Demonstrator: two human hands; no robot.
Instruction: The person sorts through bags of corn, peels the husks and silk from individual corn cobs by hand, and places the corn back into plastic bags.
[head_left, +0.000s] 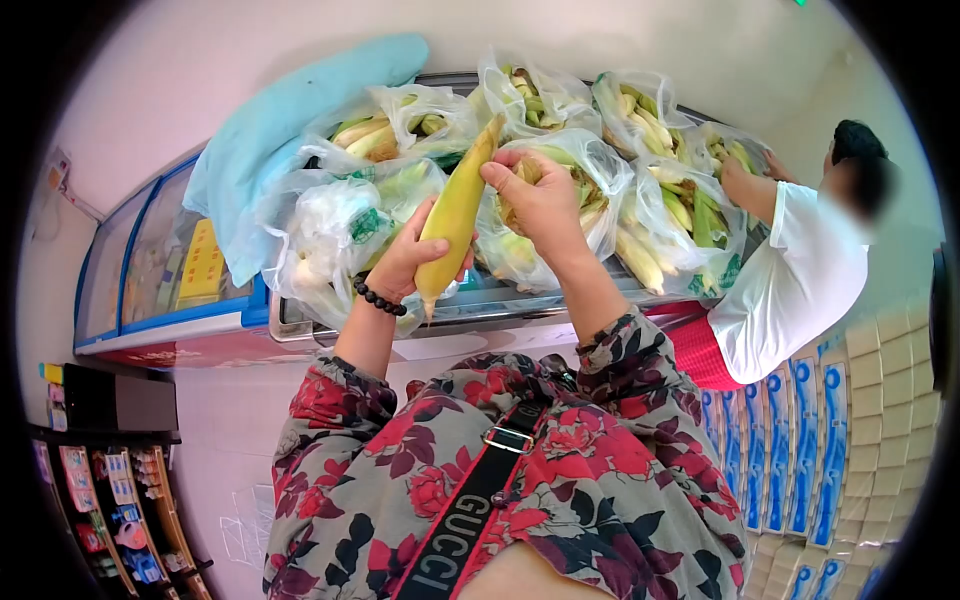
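Observation:
An ear of corn (462, 205), still in a yellow-green husk, is gripped by my left hand (408, 258) near its lower end. It stands tilted, with its narrow brownish tip up and to the right. My right hand (545, 200) is at the upper right edge of the ear, thumb and fingers pinched together. What lies between those fingertips is too small to make out. Behind and below the hands sit clear plastic bags of corn (520, 250). A bunched white plastic bag (325, 235) lies left of my left hand.
More bagged corn (665, 220) covers the freezer top (520, 302). A light blue cloth (265, 140) drapes over its left side, beside a glass-lidded section (150, 260). At right, a person in a white shirt (800, 270) reaches into a bag. Stocked shelves (120, 500) stand lower left.

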